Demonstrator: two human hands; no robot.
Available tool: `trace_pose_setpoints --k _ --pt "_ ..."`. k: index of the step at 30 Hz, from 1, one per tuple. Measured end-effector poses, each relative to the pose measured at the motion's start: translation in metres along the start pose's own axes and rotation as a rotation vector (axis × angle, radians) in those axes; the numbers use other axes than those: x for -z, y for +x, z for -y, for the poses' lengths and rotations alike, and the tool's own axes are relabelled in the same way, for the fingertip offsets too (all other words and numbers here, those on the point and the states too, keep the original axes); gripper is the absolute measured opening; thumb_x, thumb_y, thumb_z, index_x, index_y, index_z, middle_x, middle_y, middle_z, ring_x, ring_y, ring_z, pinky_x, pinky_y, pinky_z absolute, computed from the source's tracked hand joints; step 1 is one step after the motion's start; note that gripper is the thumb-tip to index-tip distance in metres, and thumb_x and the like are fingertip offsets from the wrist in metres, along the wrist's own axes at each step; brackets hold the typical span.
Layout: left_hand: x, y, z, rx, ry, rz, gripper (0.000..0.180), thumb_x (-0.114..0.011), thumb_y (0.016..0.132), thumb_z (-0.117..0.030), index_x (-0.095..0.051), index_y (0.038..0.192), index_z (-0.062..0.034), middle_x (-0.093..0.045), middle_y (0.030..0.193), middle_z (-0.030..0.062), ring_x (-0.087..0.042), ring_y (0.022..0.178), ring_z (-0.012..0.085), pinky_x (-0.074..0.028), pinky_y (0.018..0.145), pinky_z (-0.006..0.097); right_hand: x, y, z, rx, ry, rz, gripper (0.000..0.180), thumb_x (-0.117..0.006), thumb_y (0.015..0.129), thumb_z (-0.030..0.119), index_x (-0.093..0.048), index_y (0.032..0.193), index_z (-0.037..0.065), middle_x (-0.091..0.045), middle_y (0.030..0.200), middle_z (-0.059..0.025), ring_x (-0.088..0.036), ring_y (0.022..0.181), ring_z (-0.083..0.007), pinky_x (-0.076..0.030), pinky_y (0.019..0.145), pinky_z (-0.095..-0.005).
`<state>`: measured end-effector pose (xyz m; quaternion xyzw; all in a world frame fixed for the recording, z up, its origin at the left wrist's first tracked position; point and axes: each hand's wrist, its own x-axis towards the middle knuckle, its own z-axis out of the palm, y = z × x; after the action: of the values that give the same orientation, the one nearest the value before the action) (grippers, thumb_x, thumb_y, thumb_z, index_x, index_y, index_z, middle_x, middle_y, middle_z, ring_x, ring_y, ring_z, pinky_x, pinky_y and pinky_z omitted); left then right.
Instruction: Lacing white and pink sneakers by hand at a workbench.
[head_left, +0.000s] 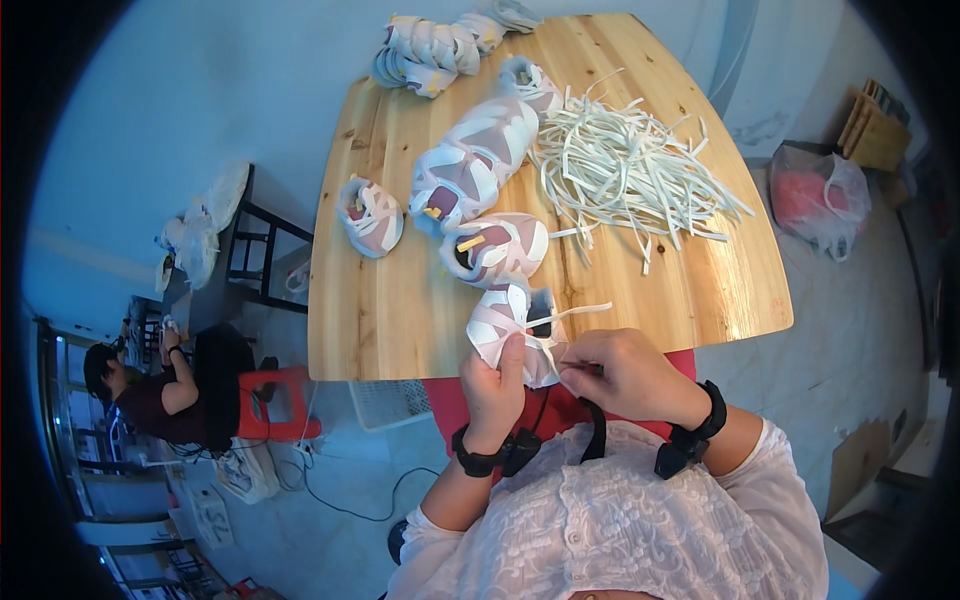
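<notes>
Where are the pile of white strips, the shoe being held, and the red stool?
pile of white strips (pixel 625 165), head view, middle of the heap.
held shoe (pixel 500 320), head view, its white-and-mauve side.
red stool (pixel 272 385), head view, its seat.

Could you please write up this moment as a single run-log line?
left hand: grips shoe upper | right hand: pinches white lace at shoe upper | wooden table: lace pile, more uppers

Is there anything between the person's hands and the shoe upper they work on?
Nothing visible. The left hand already grips the white and mauve shoe upper from below, and the right hand pinches the white strip running from it. The other uppers and the pile of strips lie farther back on the table.
</notes>
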<state>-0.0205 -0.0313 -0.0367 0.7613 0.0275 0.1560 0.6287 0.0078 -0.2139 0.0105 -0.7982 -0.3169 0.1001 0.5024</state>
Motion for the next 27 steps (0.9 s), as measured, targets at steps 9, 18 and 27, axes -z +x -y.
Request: trace_pose_setpoints --k 9,18,27 --pt "0.002 0.002 0.004 -0.028 0.042 0.001 0.022 -0.055 0.093 -0.016 -0.061 0.099 0.0036 -0.067 0.084 0.0107 -0.062 0.075 0.0159 -0.048 0.067 0.031 0.014 -0.002 -0.011 -0.056 -0.109 -0.057 0.018 -0.068 0.078 0.019 -0.063 0.087 0.004 -0.063 0.081 -0.0130 -0.061 0.072 -0.0316 -0.047 0.064 -0.0367" --pt "0.000 0.004 0.007 -0.085 0.115 -0.018 0.024 -0.056 0.092 -0.016 -0.058 0.106 0.0035 -0.066 0.087 0.0100 -0.062 0.080 0.0146 -0.048 0.069 0.029 0.007 -0.001 -0.012 -0.107 -0.057 -0.047 0.017 -0.069 0.080 0.018 -0.062 0.086 0.003 -0.059 0.069 -0.0134 -0.061 0.064 -0.0278 -0.047 0.060 -0.0365" --pt "0.010 0.007 -0.002 0.214 -0.190 0.324 0.026 -0.056 0.089 -0.005 -0.053 0.114 0.0008 -0.062 0.100 0.0064 -0.058 0.090 0.0118 -0.048 0.079 0.027 -0.011 0.023 -0.038 -0.284 0.474 -0.159 0.012 -0.070 0.080 0.011 -0.065 0.083 0.001 -0.063 0.072 -0.0043 -0.056 0.064 -0.0098 -0.046 0.059 -0.0262"
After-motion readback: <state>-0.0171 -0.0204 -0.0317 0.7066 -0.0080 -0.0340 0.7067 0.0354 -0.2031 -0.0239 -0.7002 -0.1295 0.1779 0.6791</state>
